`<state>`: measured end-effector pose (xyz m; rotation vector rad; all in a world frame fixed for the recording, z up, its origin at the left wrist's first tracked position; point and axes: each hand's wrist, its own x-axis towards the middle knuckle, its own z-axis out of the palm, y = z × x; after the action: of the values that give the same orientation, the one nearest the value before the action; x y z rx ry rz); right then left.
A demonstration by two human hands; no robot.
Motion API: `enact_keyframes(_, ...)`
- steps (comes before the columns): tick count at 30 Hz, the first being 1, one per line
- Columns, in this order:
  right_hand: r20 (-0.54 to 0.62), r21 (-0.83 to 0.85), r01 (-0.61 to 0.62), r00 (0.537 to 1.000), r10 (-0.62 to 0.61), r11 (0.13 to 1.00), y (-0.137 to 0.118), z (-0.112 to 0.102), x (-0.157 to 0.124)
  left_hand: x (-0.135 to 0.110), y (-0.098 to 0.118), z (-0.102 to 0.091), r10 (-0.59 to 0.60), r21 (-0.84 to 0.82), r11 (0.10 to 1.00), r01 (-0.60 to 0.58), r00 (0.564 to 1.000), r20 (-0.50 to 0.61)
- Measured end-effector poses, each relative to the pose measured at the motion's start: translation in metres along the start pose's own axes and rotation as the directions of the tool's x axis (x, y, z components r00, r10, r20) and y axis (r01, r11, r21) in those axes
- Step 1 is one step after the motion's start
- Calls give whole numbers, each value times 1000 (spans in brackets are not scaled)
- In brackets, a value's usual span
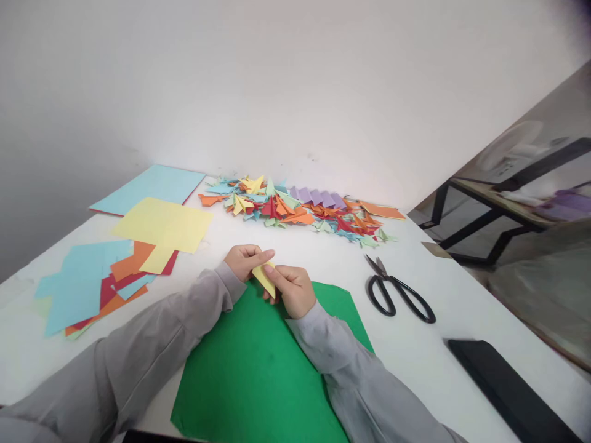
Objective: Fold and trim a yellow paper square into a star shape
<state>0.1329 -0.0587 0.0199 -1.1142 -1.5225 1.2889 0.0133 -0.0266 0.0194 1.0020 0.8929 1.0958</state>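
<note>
Both my hands meet over the far edge of a green paper sheet (258, 369) on the white table (438, 363). Between them is a small folded yellow paper piece (265, 278). My left hand (244, 259) pinches its upper end with the fingers closed. My right hand (293, 289) grips its lower side, fingers curled around it. Grey sleeves cover both my arms.
A long heap of folded coloured paper shapes (295, 209) lies by the wall. Yellow (164, 224), light blue (150, 187) and mixed loose sheets (92, 283) lie at left. Black scissors (399, 292) lie at right, and a flat black object (503, 387) at the near right edge.
</note>
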Motion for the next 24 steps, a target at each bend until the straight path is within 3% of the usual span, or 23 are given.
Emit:
enact_keyframes(15, -21, -123, 92, 995, -95, 988, -2, 1, 1, 2, -5, -1, 30, 66, 997, -27, 999, -40)
enact_keyframes(20, 48, -190, 40, 998, -32, 981, 1, 1, 2, 2, -2, 0, 32, -50, 998, -37, 995, -95)
enact_keyframes(24, 26, -263, 131, 991, -129, 956, 1, 3, 2, 2, 1, 1, 27, -120, 992, -40, 994, -105)
